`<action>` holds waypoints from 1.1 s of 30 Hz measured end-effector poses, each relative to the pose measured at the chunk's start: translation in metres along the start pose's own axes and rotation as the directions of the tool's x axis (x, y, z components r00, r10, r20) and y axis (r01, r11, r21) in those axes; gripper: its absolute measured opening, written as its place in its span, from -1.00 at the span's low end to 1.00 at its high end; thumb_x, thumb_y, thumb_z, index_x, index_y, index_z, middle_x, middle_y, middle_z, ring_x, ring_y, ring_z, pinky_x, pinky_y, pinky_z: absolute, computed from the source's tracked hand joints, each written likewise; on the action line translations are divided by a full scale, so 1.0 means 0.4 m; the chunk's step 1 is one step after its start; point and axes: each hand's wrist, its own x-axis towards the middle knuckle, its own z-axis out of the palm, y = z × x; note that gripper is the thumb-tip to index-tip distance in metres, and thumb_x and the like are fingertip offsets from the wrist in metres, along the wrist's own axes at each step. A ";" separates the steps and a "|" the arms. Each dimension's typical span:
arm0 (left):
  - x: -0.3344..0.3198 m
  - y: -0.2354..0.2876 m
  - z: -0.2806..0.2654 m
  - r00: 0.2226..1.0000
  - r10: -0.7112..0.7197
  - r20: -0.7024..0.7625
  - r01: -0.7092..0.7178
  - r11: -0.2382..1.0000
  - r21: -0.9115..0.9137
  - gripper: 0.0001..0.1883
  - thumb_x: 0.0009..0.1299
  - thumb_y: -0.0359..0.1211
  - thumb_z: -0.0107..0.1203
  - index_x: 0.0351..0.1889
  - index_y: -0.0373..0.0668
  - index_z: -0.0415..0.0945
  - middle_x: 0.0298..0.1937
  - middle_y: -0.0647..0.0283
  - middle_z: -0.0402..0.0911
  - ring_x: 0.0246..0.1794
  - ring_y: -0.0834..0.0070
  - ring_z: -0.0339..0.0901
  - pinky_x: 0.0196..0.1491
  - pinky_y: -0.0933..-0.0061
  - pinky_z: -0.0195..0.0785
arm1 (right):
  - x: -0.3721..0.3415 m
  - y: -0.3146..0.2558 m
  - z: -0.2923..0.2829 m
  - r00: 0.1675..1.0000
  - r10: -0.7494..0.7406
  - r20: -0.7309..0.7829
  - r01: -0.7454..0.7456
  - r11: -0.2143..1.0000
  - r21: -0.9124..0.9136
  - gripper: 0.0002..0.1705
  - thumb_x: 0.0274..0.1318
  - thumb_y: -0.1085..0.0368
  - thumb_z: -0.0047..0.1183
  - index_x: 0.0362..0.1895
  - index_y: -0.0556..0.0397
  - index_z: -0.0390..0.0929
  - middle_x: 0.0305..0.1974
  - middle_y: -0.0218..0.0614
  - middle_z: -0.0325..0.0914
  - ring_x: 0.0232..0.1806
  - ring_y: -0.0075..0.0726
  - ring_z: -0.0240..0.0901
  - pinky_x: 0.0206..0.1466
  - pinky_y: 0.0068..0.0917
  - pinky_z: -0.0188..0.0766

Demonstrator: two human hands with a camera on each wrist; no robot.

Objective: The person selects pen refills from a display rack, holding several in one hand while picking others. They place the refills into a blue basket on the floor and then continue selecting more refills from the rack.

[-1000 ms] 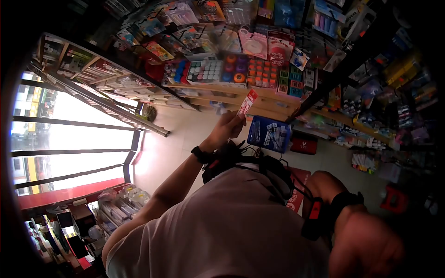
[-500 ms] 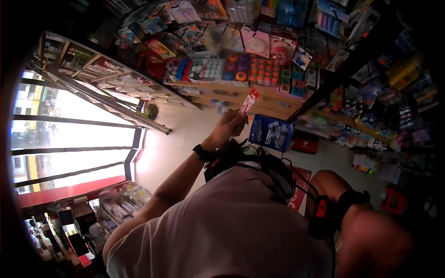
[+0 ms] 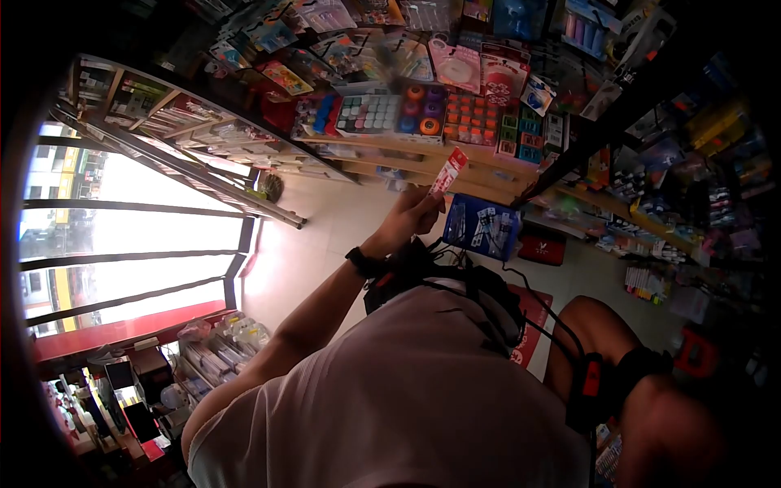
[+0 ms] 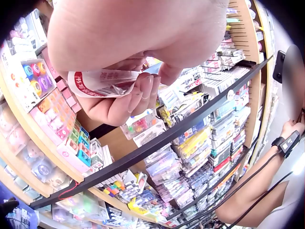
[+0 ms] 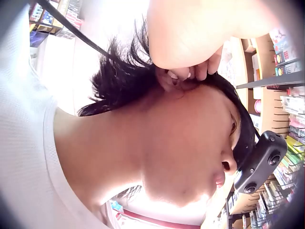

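Observation:
My left hand (image 3: pixel 411 215) pinches one end of a slim red-and-white packet (image 3: pixel 451 169) and holds it up in front of the shelves. In the left wrist view the packet (image 4: pixel 97 85) lies between the thumb and curled fingers (image 4: pixel 123 109). My right hand (image 3: pixel 671 435) is raised beside the head, dark and blurred in the head view. The right wrist view has its fingers (image 5: pixel 202 71) bent at the ear (image 5: pixel 174 82), with the palm and thumb hidden.
Boxes of small orange items (image 3: pixel 472 118) and round colored items (image 3: pixel 421 107) line the wooden shelf (image 3: pixel 378 150) ahead. A blue basket (image 3: pixel 482 228) with packets hangs in view below it. Carded goods hang above. A black rail (image 4: pixel 176 136) crosses before the shelving.
The right hand has shifted a little right and down at the edge of the head view. The left hand keeps its hold on the packet; the whole scene drifts slightly right.

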 end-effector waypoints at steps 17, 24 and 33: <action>-0.003 0.007 0.028 0.999 -0.015 -0.041 0.016 0.999 0.033 -0.62 0.62 -0.13 -0.18 -0.32 -0.21 0.42 -0.65 0.49 0.17 -0.68 0.72 0.08 -0.58 0.60 -0.07 | -0.038 0.026 0.096 0.942 -0.204 -0.268 0.169 0.975 -0.146 -0.61 0.32 0.18 -0.04 0.13 0.11 0.49 0.23 -0.25 0.49 0.28 -0.29 0.32 0.40 -0.29 0.17; -0.003 -0.019 0.007 1.000 0.013 -0.014 -0.012 0.999 0.042 -0.62 0.63 -0.14 -0.19 -0.32 -0.21 0.40 -0.65 0.49 0.17 -0.69 0.72 0.08 -0.59 0.60 -0.04 | -0.037 0.034 0.124 0.909 -0.228 -0.349 0.205 0.974 -0.100 -0.58 0.35 0.15 -0.10 0.18 0.08 0.48 0.29 -0.32 0.45 0.36 -0.30 0.27 0.42 -0.28 0.12; -0.008 -0.025 0.004 0.998 0.043 -0.035 -0.041 0.998 0.051 -0.61 0.63 -0.13 -0.20 -0.32 -0.21 0.40 -0.68 0.48 0.17 -0.71 0.71 0.09 -0.60 0.60 -0.03 | -0.036 0.042 0.132 0.892 -0.259 -0.370 0.225 0.965 -0.133 -0.58 0.36 0.16 -0.11 0.17 0.10 0.48 0.28 -0.31 0.46 0.37 -0.30 0.25 0.42 -0.27 0.13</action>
